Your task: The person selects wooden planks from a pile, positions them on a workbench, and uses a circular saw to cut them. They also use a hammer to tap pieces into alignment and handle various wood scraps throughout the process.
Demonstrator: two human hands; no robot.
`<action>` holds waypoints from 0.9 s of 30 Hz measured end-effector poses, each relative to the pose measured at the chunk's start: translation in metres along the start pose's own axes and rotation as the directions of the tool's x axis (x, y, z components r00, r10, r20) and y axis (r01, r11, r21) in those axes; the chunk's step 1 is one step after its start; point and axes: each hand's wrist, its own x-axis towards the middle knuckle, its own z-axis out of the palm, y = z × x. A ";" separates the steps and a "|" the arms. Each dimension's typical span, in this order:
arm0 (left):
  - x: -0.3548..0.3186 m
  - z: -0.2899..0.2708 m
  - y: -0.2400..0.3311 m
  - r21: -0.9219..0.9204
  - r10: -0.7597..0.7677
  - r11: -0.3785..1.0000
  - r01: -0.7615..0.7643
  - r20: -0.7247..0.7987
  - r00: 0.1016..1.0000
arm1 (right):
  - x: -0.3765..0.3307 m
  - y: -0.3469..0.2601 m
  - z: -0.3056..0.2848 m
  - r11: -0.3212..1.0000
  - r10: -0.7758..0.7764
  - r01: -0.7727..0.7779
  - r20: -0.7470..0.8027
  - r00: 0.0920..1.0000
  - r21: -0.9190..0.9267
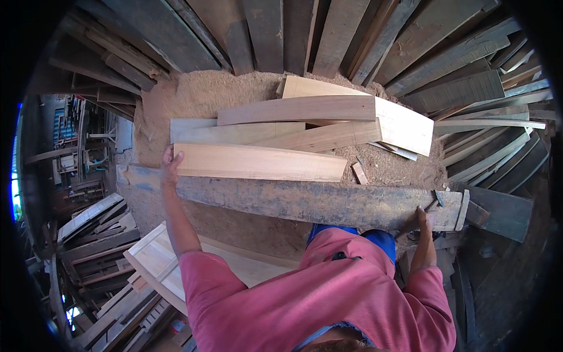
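My left hand (171, 164) is closed on the left end of a pale wooden board (261, 162), thumb and fingers at its edge. The board lies along the far side of a long, weathered plank bench (281, 198). Over the bench's right end, my right hand (424, 219) is wrapped round the handle of what looks like a hammer, its dark head (439, 198) by the plank's top. A strip of wood (463, 210) crosses that end of the bench. Just beyond the bench, a small wood offcut (359, 173) rests on the sawdust.
Several cut boards (296, 110) lie stacked on sawdust (193, 94) beyond the bench. Dark planks (264, 35) lean in a row at the far side and round to the right. A pale wooden panel (234, 258) is at my left, near piled lumber (105, 246).
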 end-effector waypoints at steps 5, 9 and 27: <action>0.047 -0.006 -0.080 0.025 -0.096 0.995 0.100 -0.112 0.989 | -0.032 -0.070 -0.010 0.814 -0.166 0.084 -0.092 0.982 -0.575; 0.076 0.009 -0.150 0.696 -0.189 0.588 0.412 -0.377 0.907 | -0.033 -0.120 0.026 0.852 -0.349 0.425 0.275 0.896 -0.304; 0.011 0.177 -0.243 0.012 -0.368 0.891 0.454 -0.567 0.738 | -0.136 -0.320 0.162 0.927 -0.368 0.316 0.639 0.676 0.199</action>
